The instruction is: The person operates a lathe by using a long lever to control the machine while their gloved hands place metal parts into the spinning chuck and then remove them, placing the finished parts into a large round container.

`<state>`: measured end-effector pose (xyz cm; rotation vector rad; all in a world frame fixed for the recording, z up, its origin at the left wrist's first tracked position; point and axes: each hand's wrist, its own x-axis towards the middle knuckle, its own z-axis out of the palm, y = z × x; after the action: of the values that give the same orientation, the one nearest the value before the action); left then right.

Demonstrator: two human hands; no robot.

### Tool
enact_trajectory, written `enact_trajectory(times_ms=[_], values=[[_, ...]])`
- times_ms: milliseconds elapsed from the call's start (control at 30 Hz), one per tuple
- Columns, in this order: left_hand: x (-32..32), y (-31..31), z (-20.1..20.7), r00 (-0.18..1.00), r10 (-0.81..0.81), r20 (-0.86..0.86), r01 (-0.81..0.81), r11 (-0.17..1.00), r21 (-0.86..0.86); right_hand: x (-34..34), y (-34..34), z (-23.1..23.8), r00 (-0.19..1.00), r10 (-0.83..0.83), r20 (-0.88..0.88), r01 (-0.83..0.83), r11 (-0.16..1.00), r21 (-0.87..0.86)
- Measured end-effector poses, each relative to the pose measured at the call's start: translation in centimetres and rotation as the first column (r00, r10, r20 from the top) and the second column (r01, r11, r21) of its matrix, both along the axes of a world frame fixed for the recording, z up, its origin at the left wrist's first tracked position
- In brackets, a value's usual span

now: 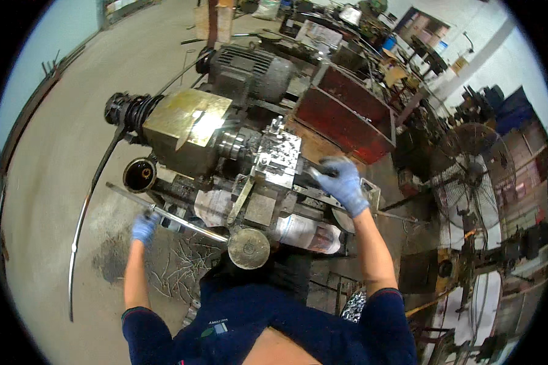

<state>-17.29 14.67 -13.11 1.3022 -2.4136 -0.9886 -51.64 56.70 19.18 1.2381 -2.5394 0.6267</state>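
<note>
While the left hand [144, 227] in its blue glove wraps its fingers around the long steel lever bar [164, 214], the bar itself runs from far left, beside the round oil cup [140, 175], down toward the near right, ending at the round brass-coloured knob [248, 248] close to the person's chest. The hand grips the bar about a third of the way along from its far-left end, so most of the bar and the knob lie to the right of the fingers. The right hand [343, 182], also gloved in blue, sits well apart on the far right side of the small lathe [225, 152], its fingers curled shut over a dark handle [321, 170] just right of the square metal tool block [278, 157]. That block lies between the two hands, nearer the right one. Metal shavings [176, 267] litter the floor [49, 182] below the left forearm.
</note>
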Motion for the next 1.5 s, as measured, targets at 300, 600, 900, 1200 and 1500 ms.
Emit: enact_trajectory(times_ms=[300,600,900,1200,1500], values=[[-7.2,-0.5,0.4,0.598,-0.342,0.725,0.734,0.598,-0.323,-3.2,21.6,-6.6,0.738,-0.63,0.242,0.589,0.777,0.224],[-1.6,-3.8,4.5,0.871,-0.165,0.462,0.284,0.938,-0.201,-10.8,33.6,-13.4,0.712,-0.679,-0.179,0.595,0.45,0.666],[-1.1,-3.1,9.7,0.688,0.599,-0.41,-0.458,0.797,0.395,-7.6,44.3,-14.3,0.367,-0.927,-0.072,0.746,0.247,0.619],[-8.7,0.0,8.5,0.44,0.718,-0.54,-0.597,0.683,0.421,15.0,57.4,-20.5,0.189,-0.975,-0.119,0.809,0.085,0.582],[-8.9,0.3,8.8,0.391,0.737,-0.551,-0.578,0.662,0.477,18.9,54.9,-19.8,-0.01,-0.999,-0.03,0.755,-0.028,0.655]])
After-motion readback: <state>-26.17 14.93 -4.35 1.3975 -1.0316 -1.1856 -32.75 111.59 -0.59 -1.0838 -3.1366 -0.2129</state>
